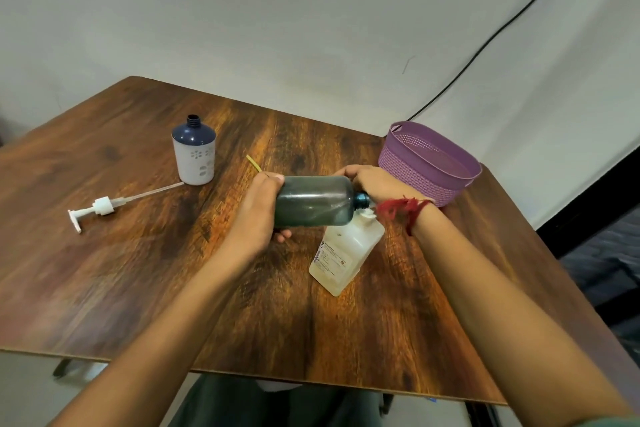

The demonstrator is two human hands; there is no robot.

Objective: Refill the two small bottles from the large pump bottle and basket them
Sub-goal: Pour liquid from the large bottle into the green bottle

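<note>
Basket [429, 163], purple, sits at the far right of the table [104, 270]. Your left hand [256, 215] grips the base of the dark bottle [313, 201], held level; your right hand [375, 184] curls round its shoulder, neck over the white bottle [346, 253]. The blue-and-white bottle [194, 152] stands uncapped at left, the pump [100, 206] lying near it.

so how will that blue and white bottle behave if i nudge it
Likely tips easily: the blue and white bottle stands upright, taller than wide. Its round body would probably roll once down. Its neck is uncapped, so any contents could spill.
</note>
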